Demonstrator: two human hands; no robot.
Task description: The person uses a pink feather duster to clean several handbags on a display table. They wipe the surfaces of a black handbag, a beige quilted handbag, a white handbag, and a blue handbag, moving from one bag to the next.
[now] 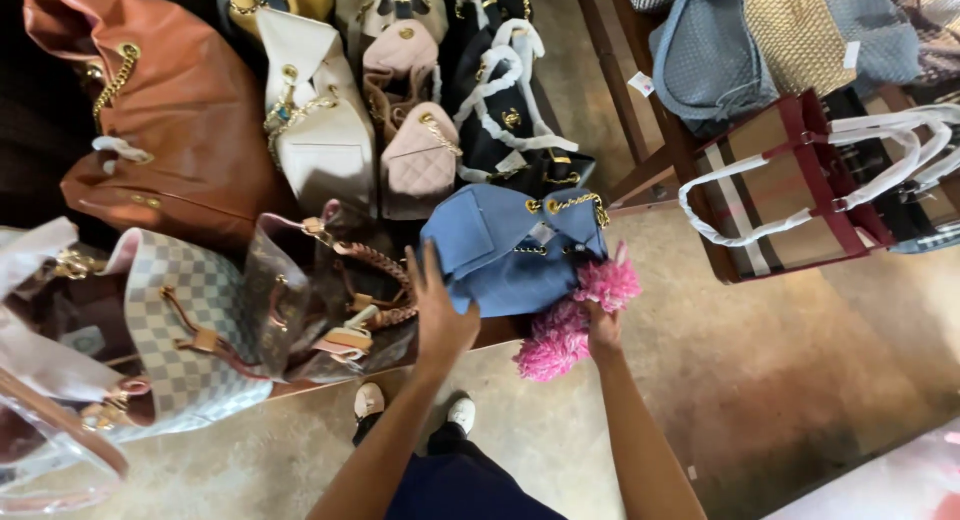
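A blue denim handbag (512,248) with a gold chain lies at the front edge of a low display shelf (500,330). My left hand (438,315) rests flat against its left side with fingers spread. My right hand (602,330) is at the bag's lower right corner, closed around a fluffy pink duster (572,320) that hangs beside the bag. Below, my two white shoes (415,405) stand on the concrete floor.
Several handbags crowd the shelf: a large brown leather one (170,110), a cream one (320,120), a pink quilted one (418,155), a black one with white rope (510,110), a checkered one (190,330). A plaid tote (790,190) and woven bags (710,55) stand right.
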